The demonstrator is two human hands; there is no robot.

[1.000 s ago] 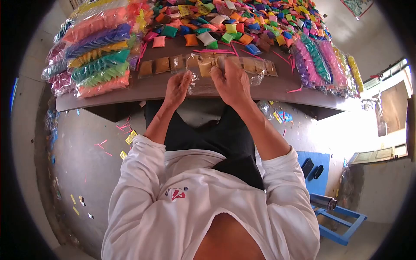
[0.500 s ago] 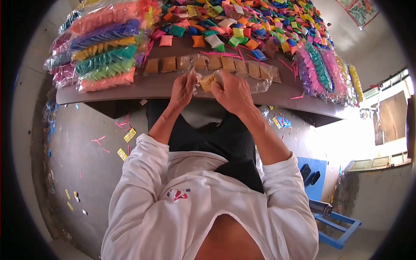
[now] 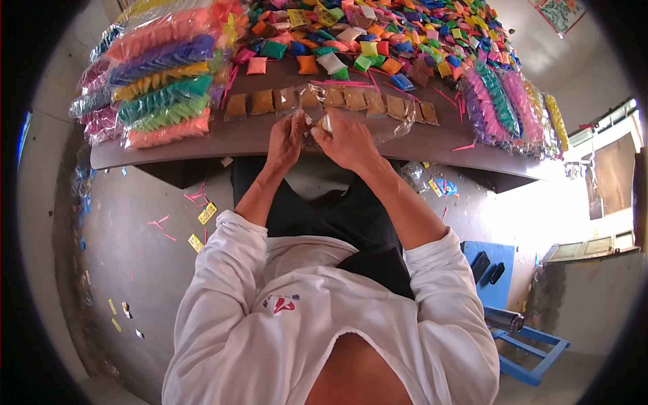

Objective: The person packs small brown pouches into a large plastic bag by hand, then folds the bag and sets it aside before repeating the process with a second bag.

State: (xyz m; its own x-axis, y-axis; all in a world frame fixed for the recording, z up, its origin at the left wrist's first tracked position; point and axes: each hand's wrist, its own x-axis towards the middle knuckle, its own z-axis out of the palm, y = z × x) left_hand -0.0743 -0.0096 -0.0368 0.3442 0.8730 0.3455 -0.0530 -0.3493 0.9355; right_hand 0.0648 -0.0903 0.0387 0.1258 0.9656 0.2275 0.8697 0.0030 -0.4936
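Note:
Close to the table's front edge, my left hand (image 3: 286, 140) is closed, its fingertips pinching the crinkled opening of a clear plastic bag. Beside it my right hand (image 3: 347, 140) grips a small tan packet (image 3: 325, 124), mostly hidden by the fingers, right at the bag's mouth. The loose film of the clear plastic bag (image 3: 393, 132) spreads out to the right behind that hand. Just beyond both hands, a row of small brown packets (image 3: 262, 102) lies across the brown table (image 3: 189, 152).
Bundles of colourful bagged packets (image 3: 169, 88) are stacked at the left, more bagged packets (image 3: 516, 111) at the right. A large heap of loose coloured packets (image 3: 398, 40) covers the back, with pink ties (image 3: 347, 84) in front. A blue stool (image 3: 533, 354) stands lower right.
My right hand has moved slightly left, closer to my left hand. The tan packet, visible between the hands before, is now mostly covered by my right fingers.

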